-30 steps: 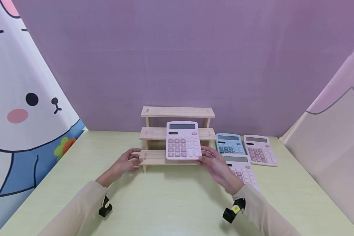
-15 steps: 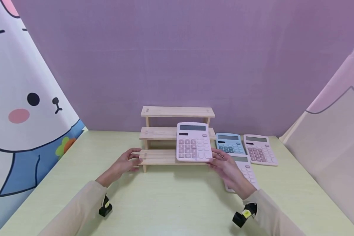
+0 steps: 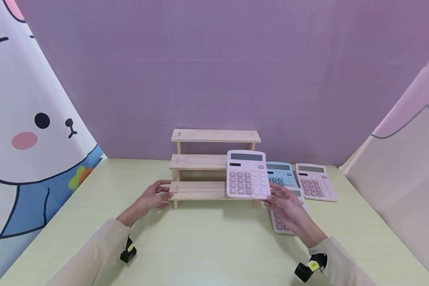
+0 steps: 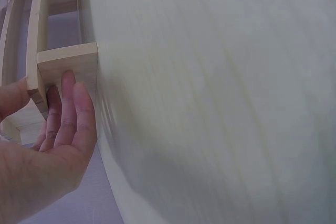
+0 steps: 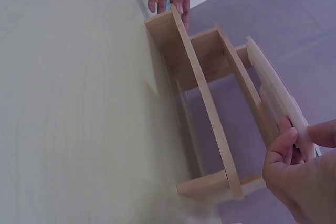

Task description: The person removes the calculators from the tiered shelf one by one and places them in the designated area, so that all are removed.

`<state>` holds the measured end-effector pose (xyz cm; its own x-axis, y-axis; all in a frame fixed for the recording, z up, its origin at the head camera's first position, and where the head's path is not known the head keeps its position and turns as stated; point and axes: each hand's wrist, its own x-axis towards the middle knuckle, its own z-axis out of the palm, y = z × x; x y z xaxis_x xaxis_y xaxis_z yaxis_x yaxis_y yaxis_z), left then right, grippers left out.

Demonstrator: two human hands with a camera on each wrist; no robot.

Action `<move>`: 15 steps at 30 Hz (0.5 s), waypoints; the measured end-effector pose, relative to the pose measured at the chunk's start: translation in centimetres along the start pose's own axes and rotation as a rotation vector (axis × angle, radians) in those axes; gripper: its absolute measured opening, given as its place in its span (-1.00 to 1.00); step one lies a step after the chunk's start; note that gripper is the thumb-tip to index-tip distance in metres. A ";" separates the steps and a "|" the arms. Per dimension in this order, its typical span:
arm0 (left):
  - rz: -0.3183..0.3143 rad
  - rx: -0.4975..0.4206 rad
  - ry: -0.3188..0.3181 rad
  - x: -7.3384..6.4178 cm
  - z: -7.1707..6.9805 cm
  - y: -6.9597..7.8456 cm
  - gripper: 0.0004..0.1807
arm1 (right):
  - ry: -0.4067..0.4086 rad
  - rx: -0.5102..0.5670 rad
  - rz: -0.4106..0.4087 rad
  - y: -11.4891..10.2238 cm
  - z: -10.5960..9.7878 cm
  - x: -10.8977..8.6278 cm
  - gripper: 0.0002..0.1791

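Observation:
A three-tier wooden shelf (image 3: 200,190) stands on the table before the purple backdrop. My left hand (image 3: 148,201) holds the left end of its lowest tier; in the left wrist view the thumb lies on the board (image 4: 34,51) and the fingers reach under it. A pale pink calculator (image 3: 248,174) is pinched at its lower right corner by my right hand (image 3: 289,208). It tilts face-up towards me, off the table, in front of the shelf's right end. Edge-on, the same calculator (image 5: 278,93) shows between thumb and fingers in the right wrist view.
Right of the shelf lie a blue calculator (image 3: 282,172), a pink calculator (image 3: 316,182) and another pink one (image 3: 282,224), partly hidden behind my right hand. The purple backdrop (image 3: 214,71) rises behind the table (image 3: 200,246). A cartoon-printed cloth (image 3: 32,103) hangs on the left.
My right hand has carried the pink calculator to the right, from the shelf's middle to its right end, and slightly down. The left hand and the shelf have stayed in place.

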<state>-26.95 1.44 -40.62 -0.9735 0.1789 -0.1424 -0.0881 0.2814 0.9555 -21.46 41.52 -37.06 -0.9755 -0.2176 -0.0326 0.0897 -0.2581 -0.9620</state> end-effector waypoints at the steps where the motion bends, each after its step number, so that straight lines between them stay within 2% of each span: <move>1: 0.002 0.003 -0.003 0.0 0.0 0.0 -0.39 | 0.001 0.008 0.003 -0.1 -0.2 -0.1 -0.45; 9: -0.005 -0.001 -0.003 0.2 -0.1 -0.2 -0.40 | 0.015 0.032 -0.004 -0.5 -1.5 -1.2 -0.55; 15: -0.005 -0.003 -0.006 0.3 -0.1 -0.2 -0.40 | -0.033 0.055 -0.047 -0.5 -2.8 -1.7 -0.58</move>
<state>-27.22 1.38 -40.81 -0.9718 0.1831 -0.1484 -0.0932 0.2796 0.9556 -20.42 44.63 -37.28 -0.9718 -0.2349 0.0225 0.0555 -0.3201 -0.9458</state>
